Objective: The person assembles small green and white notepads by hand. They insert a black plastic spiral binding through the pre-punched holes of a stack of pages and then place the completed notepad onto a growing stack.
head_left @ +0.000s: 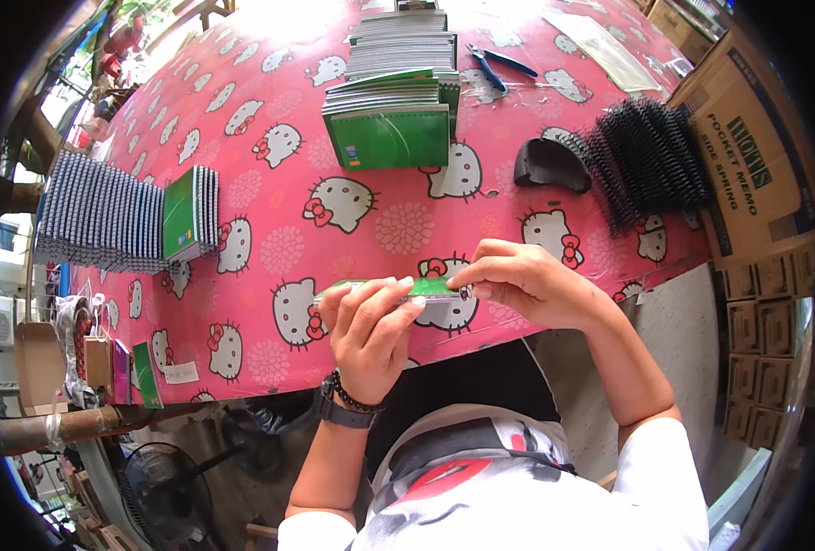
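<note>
Pliers (492, 74) lie beyond the left hand (369, 329), which partly hides a likely notebook (433, 286).

The notebook (430, 286) is green, the tablecloth (485, 216) pink with white cats.

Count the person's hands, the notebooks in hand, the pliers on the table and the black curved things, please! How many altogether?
Hands: 2, the left hand and the right hand
Green notebook in hand: 1
Blue pliers: 1
Black curved thing: 1
Total: 5
</note>
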Demonstrator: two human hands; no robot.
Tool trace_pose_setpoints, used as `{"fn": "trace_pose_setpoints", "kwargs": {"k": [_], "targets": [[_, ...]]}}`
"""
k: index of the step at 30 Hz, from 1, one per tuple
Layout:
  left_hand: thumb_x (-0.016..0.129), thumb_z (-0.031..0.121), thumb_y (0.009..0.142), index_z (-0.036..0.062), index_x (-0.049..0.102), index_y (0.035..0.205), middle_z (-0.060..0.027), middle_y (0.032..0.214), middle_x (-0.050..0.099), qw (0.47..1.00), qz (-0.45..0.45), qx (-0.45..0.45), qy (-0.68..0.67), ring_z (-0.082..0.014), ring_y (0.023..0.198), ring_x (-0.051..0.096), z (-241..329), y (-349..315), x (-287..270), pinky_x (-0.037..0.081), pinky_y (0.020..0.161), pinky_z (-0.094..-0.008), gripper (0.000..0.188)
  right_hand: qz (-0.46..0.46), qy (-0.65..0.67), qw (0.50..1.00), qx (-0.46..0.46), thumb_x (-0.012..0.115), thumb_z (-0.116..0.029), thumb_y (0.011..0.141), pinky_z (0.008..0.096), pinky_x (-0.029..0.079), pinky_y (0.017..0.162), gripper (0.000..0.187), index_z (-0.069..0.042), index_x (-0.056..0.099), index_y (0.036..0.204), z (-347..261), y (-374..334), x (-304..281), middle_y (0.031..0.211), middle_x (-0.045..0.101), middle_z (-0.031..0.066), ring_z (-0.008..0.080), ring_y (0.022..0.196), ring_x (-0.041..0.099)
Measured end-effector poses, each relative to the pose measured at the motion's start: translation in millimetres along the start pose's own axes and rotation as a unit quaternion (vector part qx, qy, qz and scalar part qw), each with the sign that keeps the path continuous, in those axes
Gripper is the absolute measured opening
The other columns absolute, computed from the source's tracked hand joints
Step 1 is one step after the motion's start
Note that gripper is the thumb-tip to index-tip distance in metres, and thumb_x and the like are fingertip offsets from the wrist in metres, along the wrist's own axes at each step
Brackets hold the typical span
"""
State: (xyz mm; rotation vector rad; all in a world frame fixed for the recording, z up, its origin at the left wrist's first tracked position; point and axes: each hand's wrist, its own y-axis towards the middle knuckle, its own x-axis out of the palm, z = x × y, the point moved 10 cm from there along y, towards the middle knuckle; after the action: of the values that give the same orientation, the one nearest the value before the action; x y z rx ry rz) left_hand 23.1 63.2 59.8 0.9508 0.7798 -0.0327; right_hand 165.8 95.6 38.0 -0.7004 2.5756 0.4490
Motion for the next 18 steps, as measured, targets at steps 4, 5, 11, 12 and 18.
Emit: {"fn": "trace_pose_setpoints", "kwargs": {"k": [4, 5, 11, 12, 18], "targets": [[0.07, 0.003, 0.075, 0.0162, 0.066, 0.088, -0.0013, 0.099, 0.065, 1.0, -0.005, 0.001, 0.022, -0.0213, 0.093, 0.06, 6.5, -10.6, -3.6, 0.038, 0.092, -0.0411, 0.019, -0.01, 0.019, 1.0, -0.007, 0.061, -0.006, 0.085, 0.0368, 0.046, 0.066, 0.018, -0.005, 0.063, 0.103, -2.9, -3.1, 3.8, 0.084, 0.054, 0.0106, 0.027, 0.076, 0.057], [0.07, 0.003, 0.074, 0.0171, 0.067, 0.089, 0.0003, 0.098, 0.064, 1.0, -0.002, -0.002, 0.026, -0.0197, 0.092, 0.06, 7.4, -14.1, -5.0, 0.038, 0.092, -0.0407, 0.021, -0.014, 0.023, 1.0, -0.009, 0.062, -0.005, 0.085, 0.0368, 0.046, 0.066, 0.018, -0.005, 0.063, 0.102, -3.9, -4.0, 5.1, 0.084, 0.054, 0.0106, 0.0271, 0.076, 0.057], [0.069, 0.003, 0.069, 0.019, 0.068, 0.092, 0.0044, 0.095, 0.06, 0.999, -0.012, -0.011, 0.036, -0.0156, 0.09, 0.058, 11.3, -26.9, -5.9, 0.035, 0.094, -0.0405, 0.028, -0.015, 0.033, 0.999, 0.007, 0.063, -0.004, 0.083, 0.0377, 0.047, 0.067, 0.017, -0.005, 0.063, 0.101, 1.6, -10.7, 12.3, 0.086, 0.054, 0.011, 0.028, 0.078, 0.057], [0.069, 0.003, 0.069, 0.0189, 0.068, 0.092, 0.0044, 0.095, 0.06, 0.999, -0.013, -0.01, 0.037, -0.0155, 0.09, 0.058, 11.1, -27.4, -5.3, 0.034, 0.094, -0.0404, 0.028, -0.015, 0.039, 0.999, 0.012, 0.063, -0.004, 0.083, 0.0379, 0.047, 0.067, 0.018, -0.005, 0.063, 0.101, 2.7, -11.0, 12.5, 0.087, 0.054, 0.0111, 0.0282, 0.078, 0.057], [0.069, 0.003, 0.071, 0.018, 0.066, 0.092, 0.0033, 0.094, 0.062, 0.999, -0.019, -0.014, 0.032, -0.0167, 0.089, 0.059, 12.3, -24.5, -4.3, 0.034, 0.094, -0.04, 0.026, -0.02, 0.043, 0.999, -0.003, 0.063, -0.002, 0.082, 0.0373, 0.047, 0.068, 0.019, -0.004, 0.062, 0.101, 1.0, -12.3, 12.5, 0.088, 0.055, 0.0114, 0.0286, 0.08, 0.058]]}}
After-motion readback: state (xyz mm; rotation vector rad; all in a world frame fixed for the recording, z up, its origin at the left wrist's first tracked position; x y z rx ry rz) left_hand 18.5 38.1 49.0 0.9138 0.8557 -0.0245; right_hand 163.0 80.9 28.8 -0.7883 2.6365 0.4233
